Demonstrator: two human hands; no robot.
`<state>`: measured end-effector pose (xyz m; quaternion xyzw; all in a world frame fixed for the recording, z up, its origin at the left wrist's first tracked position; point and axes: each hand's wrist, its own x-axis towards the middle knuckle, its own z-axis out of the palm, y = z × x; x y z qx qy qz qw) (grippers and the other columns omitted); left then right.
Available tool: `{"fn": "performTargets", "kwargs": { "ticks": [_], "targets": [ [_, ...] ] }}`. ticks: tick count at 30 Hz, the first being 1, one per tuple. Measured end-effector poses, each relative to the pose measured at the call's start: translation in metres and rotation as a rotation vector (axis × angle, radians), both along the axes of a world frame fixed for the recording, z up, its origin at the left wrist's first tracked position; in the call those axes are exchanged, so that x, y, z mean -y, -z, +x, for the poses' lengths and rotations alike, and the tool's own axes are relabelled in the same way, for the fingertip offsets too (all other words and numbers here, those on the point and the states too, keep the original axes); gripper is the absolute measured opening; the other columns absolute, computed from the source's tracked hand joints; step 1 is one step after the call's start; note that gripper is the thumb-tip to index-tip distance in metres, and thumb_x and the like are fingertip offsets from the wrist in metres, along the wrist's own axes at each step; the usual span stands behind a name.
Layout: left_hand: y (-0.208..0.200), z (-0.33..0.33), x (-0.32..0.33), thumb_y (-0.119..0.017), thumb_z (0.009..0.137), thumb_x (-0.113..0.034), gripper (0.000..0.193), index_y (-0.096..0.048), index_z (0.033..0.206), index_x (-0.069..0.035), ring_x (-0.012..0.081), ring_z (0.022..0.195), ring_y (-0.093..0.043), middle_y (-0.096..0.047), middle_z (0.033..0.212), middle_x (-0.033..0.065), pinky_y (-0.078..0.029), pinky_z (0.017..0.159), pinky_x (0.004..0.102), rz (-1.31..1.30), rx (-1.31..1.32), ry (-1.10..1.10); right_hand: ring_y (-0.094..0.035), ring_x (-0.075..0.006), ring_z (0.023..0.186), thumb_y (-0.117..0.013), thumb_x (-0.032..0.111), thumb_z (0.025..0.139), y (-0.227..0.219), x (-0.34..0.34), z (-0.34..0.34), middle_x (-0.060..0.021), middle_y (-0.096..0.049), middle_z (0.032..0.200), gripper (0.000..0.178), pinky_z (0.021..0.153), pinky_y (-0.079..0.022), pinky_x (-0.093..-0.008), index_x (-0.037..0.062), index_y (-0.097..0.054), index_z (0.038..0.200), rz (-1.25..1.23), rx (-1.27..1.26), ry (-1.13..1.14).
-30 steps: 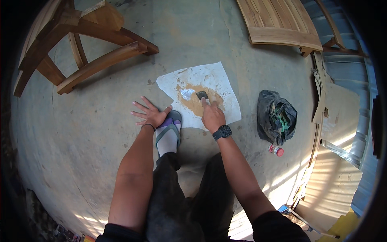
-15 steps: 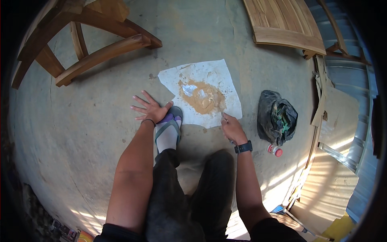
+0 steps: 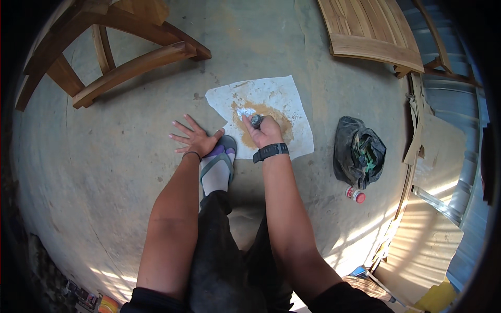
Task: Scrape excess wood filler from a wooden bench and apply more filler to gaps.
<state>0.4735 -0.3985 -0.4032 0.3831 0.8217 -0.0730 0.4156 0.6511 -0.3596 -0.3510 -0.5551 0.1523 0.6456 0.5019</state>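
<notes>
On the concrete floor lies a white sheet (image 3: 295, 96) with a torn edge, carrying a spread patch of tan powder or paste (image 3: 284, 122). A small shiny whitish patch (image 3: 244, 112) shows within the tan material. My right hand (image 3: 267, 131) is closed around a tool with a dark, rounded handle end (image 3: 256, 121), over the middle of the patch; the tool's working end is hidden beneath the hand. My left hand (image 3: 196, 140) rests with fingers spread on the floor, beside my sandalled foot (image 3: 216, 172) at the sheet's near left corner.
A black plastic bag (image 3: 347, 151) with green scraps inside stands to the right, a small red-capped jar (image 3: 357, 195) just nearer. Wooden furniture frames occupy the far left (image 3: 135, 65) and far right (image 3: 376, 47). Cardboard (image 3: 438, 146) leans along the right wall.
My right hand has moved left and farther away, from the sheet's near right edge to over the tan patch, still gripping the tool. My left hand stays in place.
</notes>
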Motion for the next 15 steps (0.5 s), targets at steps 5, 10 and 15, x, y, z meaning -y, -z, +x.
{"fn": "performTargets", "kwargs": {
  "ticks": [5, 10, 15],
  "targets": [
    [-0.002, -0.015, 0.003, -0.069, 0.069, -0.08, 0.141, 0.025, 0.157, -0.02, 0.0614, 0.141, 0.025, 0.035, 0.158, 0.0254, -0.008, 0.104, 0.0839, -0.034, -0.041, 0.005, -0.062, -0.0334, 0.097, -0.039, 0.002, 0.097, -0.037, 0.006, 0.03, -0.0202, -0.056, 0.11, 0.025, 0.081, -0.062, -0.0494, -0.0085, -0.051, 0.115, -0.034, 0.166, -0.414],
    [-0.004, -0.012, 0.001, -0.069, 0.07, -0.08, 0.141, 0.025, 0.157, -0.02, 0.0612, 0.141, 0.025, 0.035, 0.158, 0.0255, -0.008, 0.104, 0.0838, -0.023, -0.034, 0.006, -0.067, -0.0336, 0.083, -0.053, 0.011, 0.094, -0.038, 0.023, 0.069, -0.0212, -0.062, 0.097, 0.037, 0.073, -0.059, -0.0416, -0.0089, -0.055, 0.126, 0.218, 1.039, -1.426],
    [0.0, -0.006, -0.001, -0.07, 0.07, -0.077, 0.142, 0.028, 0.155, -0.02, 0.0614, 0.139, 0.03, 0.039, 0.155, 0.026, -0.004, 0.103, 0.0846, -0.024, 0.0, 0.005, -0.068, -0.0418, 0.08, -0.057, 0.01, 0.09, 0.01, 0.053, 0.052, -0.0291, -0.063, 0.099, 0.051, 0.076, -0.057, -0.0465, -0.0094, -0.05, 0.136, 0.58, 1.774, -1.516]
  ]
}}
